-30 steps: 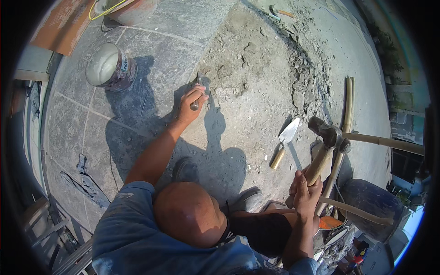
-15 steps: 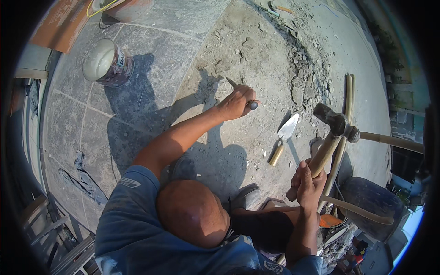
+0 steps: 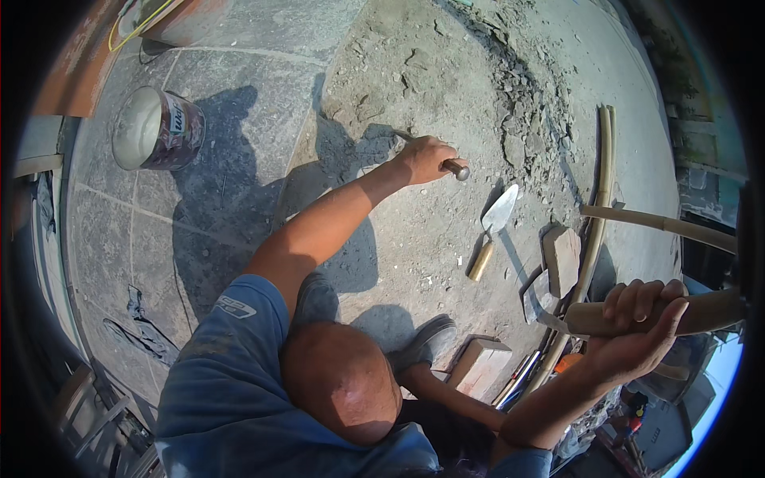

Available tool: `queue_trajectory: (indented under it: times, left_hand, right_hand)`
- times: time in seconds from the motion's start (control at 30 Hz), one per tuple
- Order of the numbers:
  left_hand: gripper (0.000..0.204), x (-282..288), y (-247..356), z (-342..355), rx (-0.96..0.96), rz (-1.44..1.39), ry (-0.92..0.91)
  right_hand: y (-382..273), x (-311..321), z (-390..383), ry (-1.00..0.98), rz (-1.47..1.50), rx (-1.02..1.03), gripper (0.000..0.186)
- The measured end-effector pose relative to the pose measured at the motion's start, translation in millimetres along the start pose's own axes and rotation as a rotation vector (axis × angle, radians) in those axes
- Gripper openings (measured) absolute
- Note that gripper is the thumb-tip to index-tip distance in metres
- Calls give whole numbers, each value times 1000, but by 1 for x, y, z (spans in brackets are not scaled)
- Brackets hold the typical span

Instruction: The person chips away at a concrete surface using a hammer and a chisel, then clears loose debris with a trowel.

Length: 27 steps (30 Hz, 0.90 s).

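Note:
My left hand [image 3: 428, 161] is wrapped round a dark metal chisel [image 3: 460, 171]. The chisel's tip points up-left at the broken, dusty ground, and its struck end sticks out toward the right. Raised at the right, my right hand [image 3: 637, 323] grips the wooden handle of a hammer [image 3: 711, 309]; the hammer's head is lost in the dark rim. Between the hands, a pointed trowel [image 3: 500, 209] with a wooden handle lies on the ground.
A paint bucket [image 3: 183, 131] stands on the tiles at left. Rubble [image 3: 522, 119] runs along the far ground. Bricks [image 3: 562, 261] lie near long poles [image 3: 603, 171] at right. Another pole [image 3: 661, 227] juts in from the right edge. Dark cloth strips [image 3: 147, 327] lie at lower left.
My right hand has swung the hammer outward to the right, taking its head out of sight. My left hand still holds the chisel, now tilted slightly differently.

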State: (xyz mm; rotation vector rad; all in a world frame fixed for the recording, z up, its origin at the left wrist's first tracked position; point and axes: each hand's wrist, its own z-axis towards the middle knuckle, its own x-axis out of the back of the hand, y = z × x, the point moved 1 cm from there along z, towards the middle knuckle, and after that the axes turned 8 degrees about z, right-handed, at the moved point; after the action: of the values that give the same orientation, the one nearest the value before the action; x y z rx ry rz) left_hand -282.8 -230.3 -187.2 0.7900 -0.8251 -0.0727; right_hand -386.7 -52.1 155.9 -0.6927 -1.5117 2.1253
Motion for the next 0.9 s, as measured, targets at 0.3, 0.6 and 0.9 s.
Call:
queue_trajectory:
  times: [0.3, 0.6, 0.9]
  left_hand:
    - [35, 1, -10, 4, 53, -41, 184]
    - [35, 7, -21, 16, 166, -84, 269]
    - [36, 10, -18, 12, 211, -109, 208]
  right_hand:
    - [-71, 29, 43, 89, -147, 473, 32]
    - [228, -26, -100, -153, -446, -599, 26]
    - [8, -30, 41, 148, -167, 259, 33]
